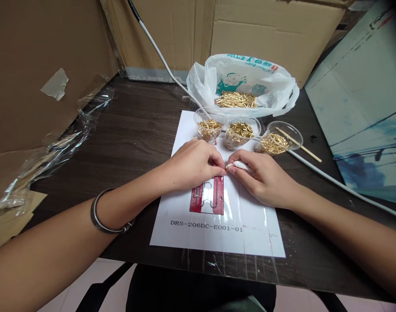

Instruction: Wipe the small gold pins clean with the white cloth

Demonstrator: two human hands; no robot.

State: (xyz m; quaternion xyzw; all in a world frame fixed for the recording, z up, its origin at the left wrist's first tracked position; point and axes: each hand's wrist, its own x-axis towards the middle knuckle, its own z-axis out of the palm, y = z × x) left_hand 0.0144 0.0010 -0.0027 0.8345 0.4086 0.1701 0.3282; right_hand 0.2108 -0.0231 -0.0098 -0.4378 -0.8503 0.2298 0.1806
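My left hand (198, 164) is closed in a pinch just above a printed red-and-white picture. What its fingertips hold, if anything, is too small to tell. A crumpled white tissue (241, 166) is tucked in the fingers of my right hand (266, 177), whose thumb and forefinger are pinched together. The fingertips of both hands nearly meet. Beneath them lies a white paper sheet (172, 208) with the printed red picture (207, 197) and a line of text. Behind my hands, clear plastic cups hold small gold-coloured metal pins: a left cup (209, 125), a middle cup (240, 132) and a right cup (276, 141).
A white plastic bag (276, 86) with many longer gold pins stands behind the cups. A wooden stick (310, 154) leans out of the right cup. A pale cable (344, 186) crosses the dark table (126, 125). Cardboard walls (172, 39) stand behind and at left.
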